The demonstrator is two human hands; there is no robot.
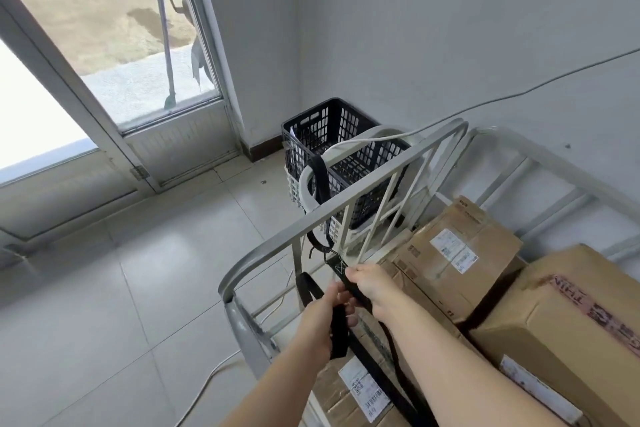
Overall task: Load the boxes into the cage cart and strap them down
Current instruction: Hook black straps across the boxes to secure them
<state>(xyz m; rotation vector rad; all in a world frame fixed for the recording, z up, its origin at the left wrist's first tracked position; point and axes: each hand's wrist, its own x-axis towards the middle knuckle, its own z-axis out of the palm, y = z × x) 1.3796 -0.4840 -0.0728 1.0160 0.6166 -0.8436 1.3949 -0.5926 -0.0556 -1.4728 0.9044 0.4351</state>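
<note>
Head view, strapping stage. Three brown corrugated cardboard boxes already sit inside the pale grey tubular-steel cage cart (349, 211): a large box with red printed tape (568, 329) at the right, a medium box with white shipping labels (460, 253) beyond it, and a low box with a barcode label (360, 388) nearest the viewer, partly hidden by the forearms. Loading therefore appears complete, as far as this view shows; no box is visible on the tiled floor (138, 288).

A flat black woven webbing strap (374, 371) runs diagonally over the low box toward the cart's side rail, where its stitched end meets a fitting at the bars; whether that fitting is hooked on cannot be told. A further black band crosses between the large and medium boxes.

The left hand (325, 312) is closed round a hanging loop of the strap just inside the rail. The right hand (370, 284) pinches the strap near its stitched end, fingers curled over the webbing.

Judged state: boxes in place, strap routed but visibly slack, so tensioning and fastening remain. A black perforated plastic crate (332, 135) stands on the floor beyond the cart, near the wall corner, apart from the task.
</note>
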